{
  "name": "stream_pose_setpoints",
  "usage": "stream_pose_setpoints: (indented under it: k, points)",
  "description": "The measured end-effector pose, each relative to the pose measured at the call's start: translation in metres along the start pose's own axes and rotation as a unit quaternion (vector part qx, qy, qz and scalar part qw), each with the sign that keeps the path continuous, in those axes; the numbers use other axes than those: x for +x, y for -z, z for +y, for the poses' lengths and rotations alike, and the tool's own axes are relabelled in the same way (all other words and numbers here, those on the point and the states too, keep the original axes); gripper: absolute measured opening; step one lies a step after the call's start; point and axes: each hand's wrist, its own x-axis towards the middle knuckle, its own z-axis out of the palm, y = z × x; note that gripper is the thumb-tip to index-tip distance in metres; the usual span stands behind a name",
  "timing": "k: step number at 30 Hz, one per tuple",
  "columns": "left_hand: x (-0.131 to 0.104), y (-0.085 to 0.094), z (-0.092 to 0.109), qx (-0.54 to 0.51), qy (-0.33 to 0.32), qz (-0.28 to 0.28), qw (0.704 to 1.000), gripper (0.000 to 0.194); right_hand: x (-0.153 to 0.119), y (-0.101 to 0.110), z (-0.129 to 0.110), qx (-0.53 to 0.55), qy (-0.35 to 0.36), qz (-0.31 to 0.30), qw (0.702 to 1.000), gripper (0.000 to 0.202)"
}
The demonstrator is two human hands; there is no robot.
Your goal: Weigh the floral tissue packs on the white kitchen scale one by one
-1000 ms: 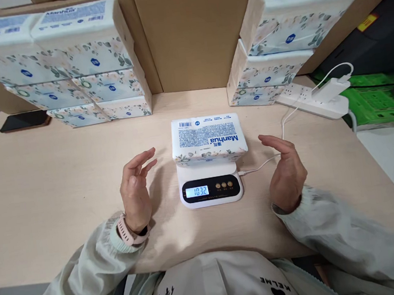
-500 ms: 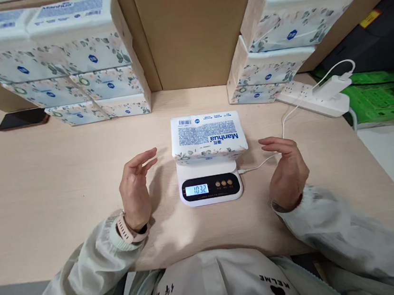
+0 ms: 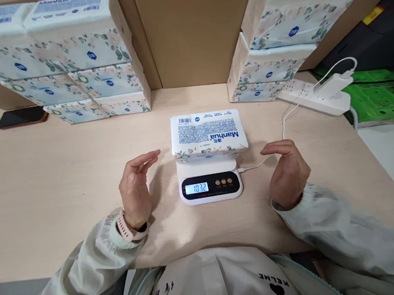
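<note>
A wrapped pack of tissues [image 3: 208, 134] marked "Manhua" lies on a white digital kitchen scale [image 3: 211, 186], its printing upside down to me. The lit display reads 103.2. Left of the scale, my left hand [image 3: 135, 188] is held with fingers stretched out towards the pack, not touching it. On the other side my right hand [image 3: 288, 172] is open too, fingers bent inward and apart from pack and scale. Both hands hold nothing. A white cable [image 3: 258, 165] plugs into the scale's right side.
Stacked tissue packs [image 3: 93, 50] stand at the back left, and another stack [image 3: 305, 19] at the back right. A phone [image 3: 21, 117] lies at far left. A white power strip [image 3: 315, 97] sits at right, near a green crate [image 3: 385, 100]. Cardboard [image 3: 183, 34] closes the back.
The fingers of both hands have shifted slightly, and the view has tipped a little. The pack stays on the scale, and its reading is the same.
</note>
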Motion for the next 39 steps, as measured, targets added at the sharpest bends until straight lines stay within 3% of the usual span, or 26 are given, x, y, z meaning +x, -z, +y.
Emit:
stream_pose_setpoints:
  k: [23,30,39]
  points:
    - [-0.0031,0.0051,-0.0009,0.004,-0.006,-0.037,0.999,0.042,-0.0011,0.0002,0.0032,-0.006,0.018,-0.005,1.000,0.048]
    - [-0.0033,0.0051,-0.0010,0.008,0.003,-0.028,1.000,0.043,-0.0012,0.0004,0.0048,-0.010,0.024,-0.004,1.000,0.047]
    - [-0.0026,0.0036,0.0001,0.024,0.023,-0.010,0.999,0.046,-0.0013,0.0006,-0.0012,-0.026,-0.020,-0.006,0.999,0.046]
